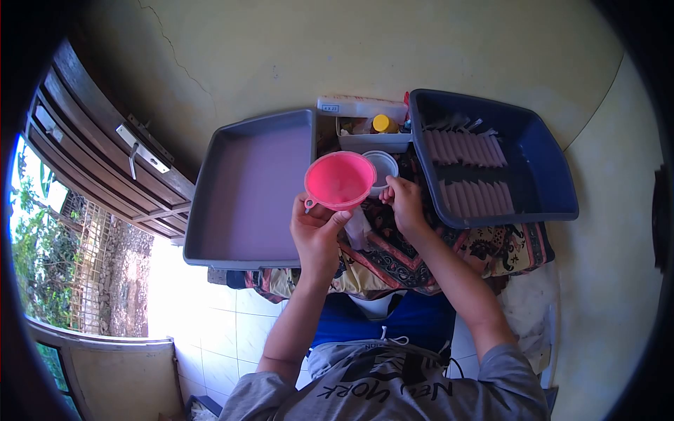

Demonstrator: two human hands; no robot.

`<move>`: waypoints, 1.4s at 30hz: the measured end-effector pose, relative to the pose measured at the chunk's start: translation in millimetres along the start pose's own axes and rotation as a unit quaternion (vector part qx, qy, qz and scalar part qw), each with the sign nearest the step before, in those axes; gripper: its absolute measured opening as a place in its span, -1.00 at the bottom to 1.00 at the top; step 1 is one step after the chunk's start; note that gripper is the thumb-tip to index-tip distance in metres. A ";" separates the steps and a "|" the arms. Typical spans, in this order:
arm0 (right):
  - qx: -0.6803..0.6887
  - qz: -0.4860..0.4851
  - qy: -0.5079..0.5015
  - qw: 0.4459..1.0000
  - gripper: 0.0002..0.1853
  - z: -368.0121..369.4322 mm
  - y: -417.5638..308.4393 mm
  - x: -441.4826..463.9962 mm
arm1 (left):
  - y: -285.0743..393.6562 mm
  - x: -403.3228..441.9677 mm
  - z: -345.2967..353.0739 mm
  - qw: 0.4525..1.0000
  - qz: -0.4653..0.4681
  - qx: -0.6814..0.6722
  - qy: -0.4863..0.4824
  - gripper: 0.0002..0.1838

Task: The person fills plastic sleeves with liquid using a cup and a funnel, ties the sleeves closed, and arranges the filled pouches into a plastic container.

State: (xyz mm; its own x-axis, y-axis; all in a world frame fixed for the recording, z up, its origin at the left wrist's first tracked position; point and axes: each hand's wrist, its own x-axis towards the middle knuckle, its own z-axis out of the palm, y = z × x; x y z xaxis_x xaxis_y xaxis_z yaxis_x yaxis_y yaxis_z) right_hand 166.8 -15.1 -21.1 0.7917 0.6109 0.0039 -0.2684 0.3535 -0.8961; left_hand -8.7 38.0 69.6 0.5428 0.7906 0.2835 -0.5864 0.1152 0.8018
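Observation:
My left hand [319, 235] is closed around the lower part of a pink funnel [340, 179], whose wide mouth faces up. Below the funnel hangs a pale, thin plastic bag [358, 228]; how it joins the spout is hidden. Just right of the funnel is a white plastic cup [382, 163]. The fingers of my right hand [405, 205] are pinched at the cup's near right side, and the exact grip is partly hidden. To the left, a large grey tub [195, 210] holds a pale pinkish-purple liquid [263, 189].
A dark blue tub [540, 203] on the right holds two rows of filled pinkish bags [467, 149]. Behind the cup stands a white box [375, 144] with a yellow-capped jar [382, 124]. Patterned cloth [393, 263] covers the table. A wooden door [105, 133] is at left.

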 end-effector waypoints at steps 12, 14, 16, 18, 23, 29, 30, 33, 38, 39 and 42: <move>-0.079 0.051 -0.050 0.994 -0.59 -11.2 -3.7 1.4 | 0.0 0.2 -1.0 1.000 -0.011 -0.003 -0.002 -0.56; -0.147 0.063 -0.062 0.985 -0.56 -15.7 -15.1 -1.8 | 1.2 0.3 1.0 1.000 -0.010 0.001 -0.005 -0.57; -0.260 0.027 -0.059 0.963 -0.56 -15.6 -26.1 -8.0 | 2.7 0.3 3.5 1.000 -0.012 -0.004 -0.003 -0.57; -0.225 -0.018 -0.067 0.972 -0.61 -5.5 -41.3 -21.6 | 1.6 0.8 5.4 1.000 -0.014 -0.004 -0.006 -0.57; -0.171 -0.174 -0.075 0.967 -0.79 33.3 -77.9 -58.9 | -7.3 -0.4 9.0 0.999 -0.032 -0.001 -0.015 -0.58; -0.242 -0.339 -0.174 0.892 -0.72 40.6 -113.0 -68.6 | -4.9 -0.2 17.8 0.999 -0.045 0.012 -0.024 -0.57; -0.243 -0.349 -0.174 0.888 -0.71 42.3 -115.8 -68.7 | -4.4 0.4 17.9 0.999 -0.044 0.017 -0.026 -0.57; -0.242 -0.372 -0.175 0.879 -0.71 40.4 -117.0 -63.0 | -5.7 3.7 13.9 0.998 -0.050 0.029 -0.036 -0.59; -0.243 -0.379 -0.154 0.880 -0.74 32.2 -118.8 -64.7 | -8.9 5.0 9.8 0.995 -0.054 0.066 -0.044 -0.61; -0.239 -0.370 -0.146 0.886 -0.76 30.9 -120.6 -66.0 | -9.3 5.0 9.4 0.995 -0.049 0.075 -0.040 -0.63; -0.235 -0.362 -0.125 0.893 -0.78 26.0 -125.8 -64.4 | -7.7 5.9 10.4 0.995 -0.045 0.082 -0.026 -0.65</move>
State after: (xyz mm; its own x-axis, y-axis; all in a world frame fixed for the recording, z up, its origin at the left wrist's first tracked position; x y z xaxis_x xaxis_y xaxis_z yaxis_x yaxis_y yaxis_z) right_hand 135.3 -80.5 103.0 0.5010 0.5034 0.7040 0.5712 0.4188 -0.7059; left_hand 5.2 35.5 70.5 0.6219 0.7484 0.2305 -0.4311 0.0815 0.8986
